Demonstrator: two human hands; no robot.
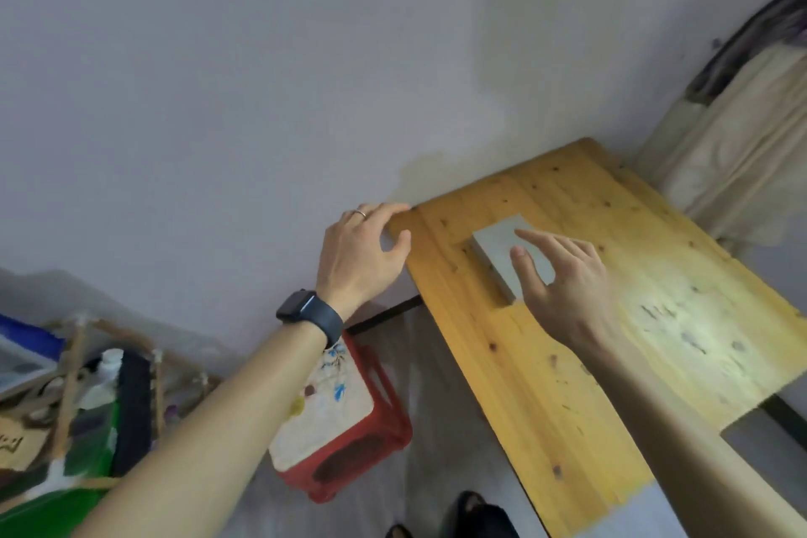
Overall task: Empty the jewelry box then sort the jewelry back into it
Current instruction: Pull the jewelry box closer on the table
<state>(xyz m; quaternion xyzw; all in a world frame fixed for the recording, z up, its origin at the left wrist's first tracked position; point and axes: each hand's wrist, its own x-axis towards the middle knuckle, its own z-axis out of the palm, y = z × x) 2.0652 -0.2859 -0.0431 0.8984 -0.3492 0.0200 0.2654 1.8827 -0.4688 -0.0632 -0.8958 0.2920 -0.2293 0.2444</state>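
Note:
A flat grey jewelry box (495, 244) lies shut on the wooden table (567, 319), near its far left corner. My right hand (563, 288) hovers over the box's near right part with fingers spread, holding nothing; I cannot tell if it touches the lid. My left hand (362, 253), with a ring and a dark watch on the wrist, is open at the table's far left corner, fingertips at the edge. No jewelry is visible.
A red plastic stool (345, 419) with a patterned white top stands on the floor left of the table. A cluttered rack with bottles and a green bag (74, 406) is at lower left. Cream cloth (733, 144) hangs at the right, behind the table. The wall is close behind.

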